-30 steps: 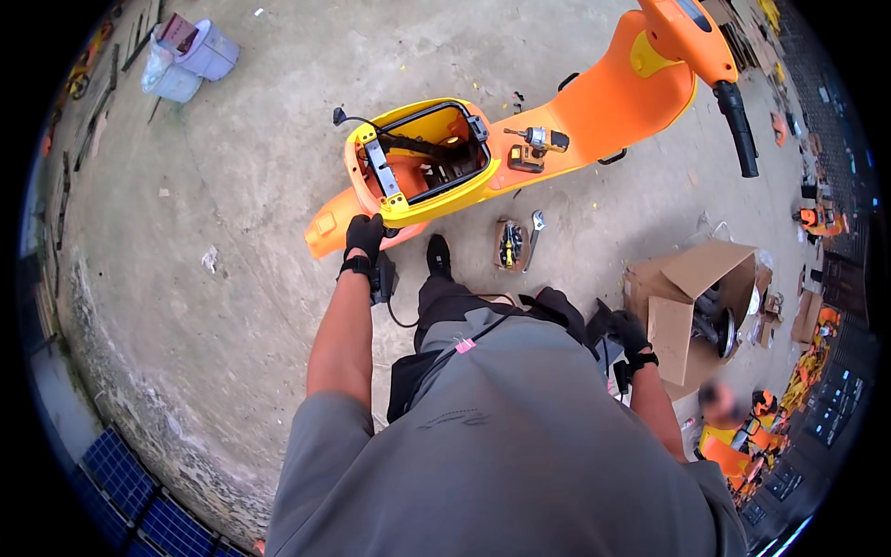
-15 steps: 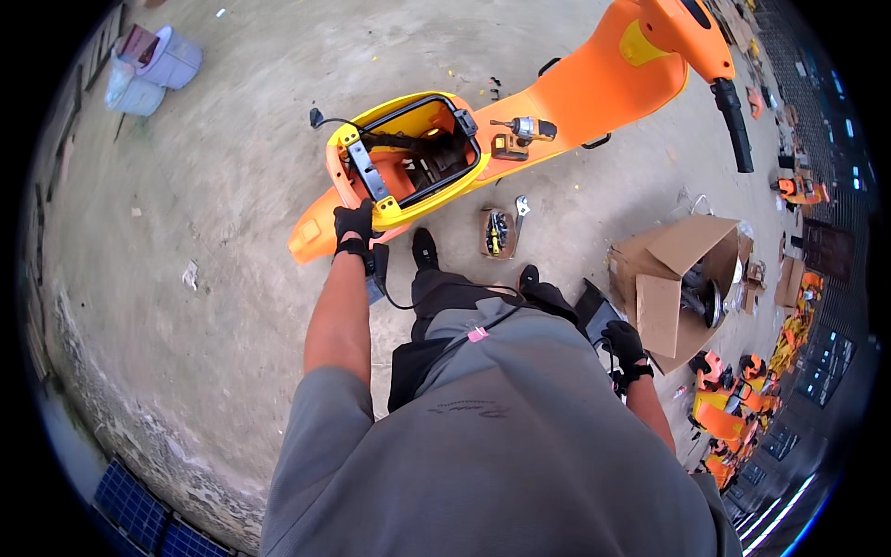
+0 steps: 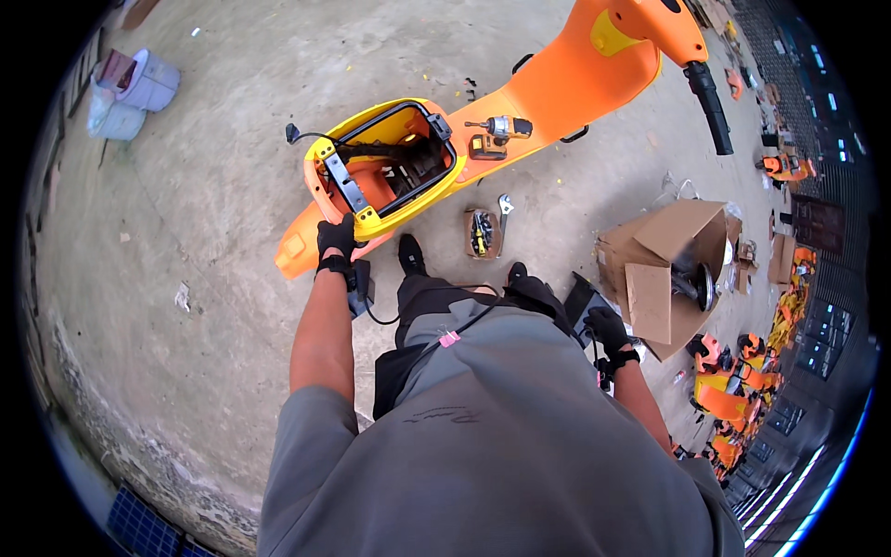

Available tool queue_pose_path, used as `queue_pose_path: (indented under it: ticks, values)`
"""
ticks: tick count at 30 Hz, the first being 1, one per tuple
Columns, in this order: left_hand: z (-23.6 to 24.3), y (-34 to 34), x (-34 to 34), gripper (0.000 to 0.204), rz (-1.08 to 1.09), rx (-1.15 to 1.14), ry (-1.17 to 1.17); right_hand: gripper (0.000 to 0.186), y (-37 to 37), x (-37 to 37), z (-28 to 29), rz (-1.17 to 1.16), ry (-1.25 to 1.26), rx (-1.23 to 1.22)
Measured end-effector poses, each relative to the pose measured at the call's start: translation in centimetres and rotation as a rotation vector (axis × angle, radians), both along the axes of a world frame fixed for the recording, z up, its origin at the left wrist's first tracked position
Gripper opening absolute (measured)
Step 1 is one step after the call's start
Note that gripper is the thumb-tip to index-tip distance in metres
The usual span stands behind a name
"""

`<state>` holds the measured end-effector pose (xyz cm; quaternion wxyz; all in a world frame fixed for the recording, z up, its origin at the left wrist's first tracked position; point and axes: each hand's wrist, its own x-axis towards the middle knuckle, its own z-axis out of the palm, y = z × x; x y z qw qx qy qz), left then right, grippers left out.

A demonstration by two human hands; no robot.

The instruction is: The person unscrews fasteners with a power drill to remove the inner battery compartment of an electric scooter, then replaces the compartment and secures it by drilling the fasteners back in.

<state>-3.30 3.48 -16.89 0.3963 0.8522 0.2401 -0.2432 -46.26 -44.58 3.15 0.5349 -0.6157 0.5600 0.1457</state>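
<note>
An orange and yellow scooter body stretches from the left middle to the far right. A metal crossbar spans its open storage well, whose rim carries a black seal. My left hand, in a black glove, is closed on the near rear edge of this body, just below the crossbar. A grey box with a cable hangs beside that wrist. Low on my right, my gloved right hand has its fingers curled beside a dark flat panel; what they hold is hidden.
On the scooter's floorboard lies a cordless impact driver. A small box of tools and an adjustable wrench are on the concrete near my feet. A large open carton stands to the right, with more scooters beyond.
The whole view has shifted slightly, so the scooter and cartons sit further left and higher. My left hand stays at the same edge, and my right hand remains by the dark panel.
</note>
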Motion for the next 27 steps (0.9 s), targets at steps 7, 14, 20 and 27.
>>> queue_pose_path:
  ticks: [7, 14, 20, 27]
  values:
    - [-1.1, 0.2, -0.5, 0.049, 0.039, -0.035, 0.063, 0.023, 1.0, 1.2, 1.4, -0.001, 0.036, -0.006]
    - [2.1, -0.5, -0.7, 0.059, 0.03, -0.168, 0.144, 0.03, 1.6, 1.0, 1.5, 0.148, 0.044, -0.105]
    - [2.9, 0.1, -0.8, 0.059, 0.106, -0.41, 0.444, 0.025, 2.5, 1.3, 3.2, -0.043, 0.027, -0.056]
    - [4.7, -0.2, -0.9, 0.058, 0.055, -0.36, 0.444, 0.021, 5.2, -2.3, 0.9, -0.16, 0.053, 0.027]
